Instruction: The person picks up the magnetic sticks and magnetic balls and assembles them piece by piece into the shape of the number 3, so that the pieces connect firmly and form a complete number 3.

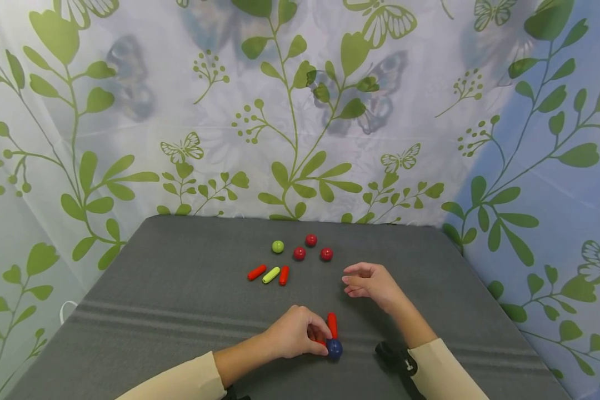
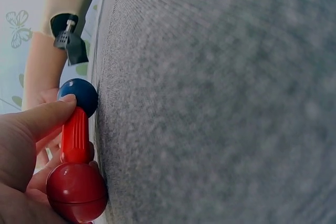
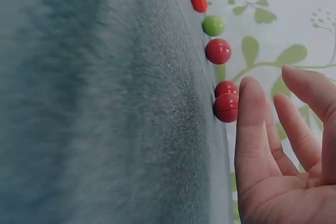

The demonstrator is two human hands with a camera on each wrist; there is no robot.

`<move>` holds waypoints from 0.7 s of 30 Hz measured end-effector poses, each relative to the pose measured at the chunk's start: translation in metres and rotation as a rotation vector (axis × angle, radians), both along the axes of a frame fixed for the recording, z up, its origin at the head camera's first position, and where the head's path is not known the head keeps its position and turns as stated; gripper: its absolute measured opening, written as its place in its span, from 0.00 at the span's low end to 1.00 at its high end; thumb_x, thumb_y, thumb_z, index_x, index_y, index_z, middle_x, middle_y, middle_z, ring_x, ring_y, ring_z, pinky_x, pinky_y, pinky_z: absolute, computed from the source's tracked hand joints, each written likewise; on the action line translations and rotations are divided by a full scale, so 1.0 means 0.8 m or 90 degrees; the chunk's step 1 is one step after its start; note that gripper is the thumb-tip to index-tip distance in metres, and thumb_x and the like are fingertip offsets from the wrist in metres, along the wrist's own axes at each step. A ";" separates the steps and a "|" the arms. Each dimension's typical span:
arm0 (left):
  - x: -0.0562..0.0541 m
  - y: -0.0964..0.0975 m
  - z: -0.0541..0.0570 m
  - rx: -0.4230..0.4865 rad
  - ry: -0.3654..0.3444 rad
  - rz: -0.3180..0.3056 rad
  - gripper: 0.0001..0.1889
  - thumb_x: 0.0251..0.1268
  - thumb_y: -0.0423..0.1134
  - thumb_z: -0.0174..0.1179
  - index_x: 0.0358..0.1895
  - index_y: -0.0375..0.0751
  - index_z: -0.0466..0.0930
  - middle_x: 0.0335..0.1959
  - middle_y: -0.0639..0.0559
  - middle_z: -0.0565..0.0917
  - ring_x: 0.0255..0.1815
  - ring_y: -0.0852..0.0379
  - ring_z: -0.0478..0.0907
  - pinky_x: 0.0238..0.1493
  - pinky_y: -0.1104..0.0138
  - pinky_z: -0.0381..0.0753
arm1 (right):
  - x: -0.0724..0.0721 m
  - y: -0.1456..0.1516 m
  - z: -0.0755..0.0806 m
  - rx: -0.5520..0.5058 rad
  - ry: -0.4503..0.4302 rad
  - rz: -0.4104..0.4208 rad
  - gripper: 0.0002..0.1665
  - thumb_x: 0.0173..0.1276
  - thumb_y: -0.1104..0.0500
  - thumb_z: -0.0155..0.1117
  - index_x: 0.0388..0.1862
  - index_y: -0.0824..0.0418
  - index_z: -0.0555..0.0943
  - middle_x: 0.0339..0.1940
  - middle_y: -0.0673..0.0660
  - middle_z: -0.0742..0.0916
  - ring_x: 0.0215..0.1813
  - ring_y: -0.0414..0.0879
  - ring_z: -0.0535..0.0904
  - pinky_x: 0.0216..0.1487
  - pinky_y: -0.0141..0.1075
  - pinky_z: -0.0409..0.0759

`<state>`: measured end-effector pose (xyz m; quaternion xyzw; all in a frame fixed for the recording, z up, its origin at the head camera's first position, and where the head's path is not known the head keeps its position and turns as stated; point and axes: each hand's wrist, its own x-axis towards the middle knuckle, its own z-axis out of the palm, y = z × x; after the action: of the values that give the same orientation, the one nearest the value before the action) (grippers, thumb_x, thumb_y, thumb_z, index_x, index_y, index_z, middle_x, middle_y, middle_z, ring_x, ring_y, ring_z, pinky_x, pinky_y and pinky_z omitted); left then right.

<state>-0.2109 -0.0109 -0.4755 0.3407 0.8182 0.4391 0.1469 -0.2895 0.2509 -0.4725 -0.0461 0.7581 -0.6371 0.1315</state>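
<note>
My left hand grips a joined toy piece low on the table. The piece has a blue ball with a red rod pointing away from me. In the left wrist view, a ridged red rod links the blue ball to a red ball, the thumb lying on the blue one. Fingers partly hide this end in the head view. My right hand holds nothing, its fingers loosely bent above the table, nearest to a red ball.
Farther back lie two more red balls and a green ball. In front of them are a red rod, a yellow-green rod and another red rod. A leaf-patterned curtain stands behind the grey table.
</note>
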 end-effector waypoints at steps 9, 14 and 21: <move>0.000 0.000 -0.002 0.007 -0.014 -0.005 0.10 0.53 0.33 0.78 0.39 0.46 0.93 0.22 0.62 0.85 0.23 0.72 0.78 0.29 0.76 0.80 | -0.035 -0.010 0.001 0.027 0.001 -0.025 0.31 0.67 0.58 0.74 0.61 0.76 0.77 0.47 0.66 0.89 0.39 0.51 0.90 0.42 0.41 0.89; -0.002 0.000 -0.001 0.000 -0.024 -0.007 0.10 0.54 0.34 0.78 0.40 0.46 0.93 0.22 0.63 0.84 0.23 0.72 0.77 0.29 0.76 0.79 | -0.053 -0.012 0.000 0.057 0.016 -0.051 0.27 0.66 0.59 0.75 0.59 0.73 0.80 0.43 0.58 0.90 0.40 0.53 0.90 0.42 0.40 0.89; -0.002 -0.001 0.001 0.002 -0.038 -0.008 0.10 0.54 0.33 0.78 0.40 0.46 0.93 0.22 0.63 0.84 0.23 0.72 0.77 0.28 0.76 0.79 | -0.076 -0.014 -0.005 0.092 0.053 -0.067 0.23 0.66 0.57 0.75 0.55 0.69 0.84 0.43 0.56 0.90 0.41 0.52 0.89 0.42 0.39 0.89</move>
<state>-0.2124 -0.0115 -0.4744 0.3332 0.8105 0.4495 0.1735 -0.3507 0.2397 -0.4762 -0.0233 0.8082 -0.5844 0.0691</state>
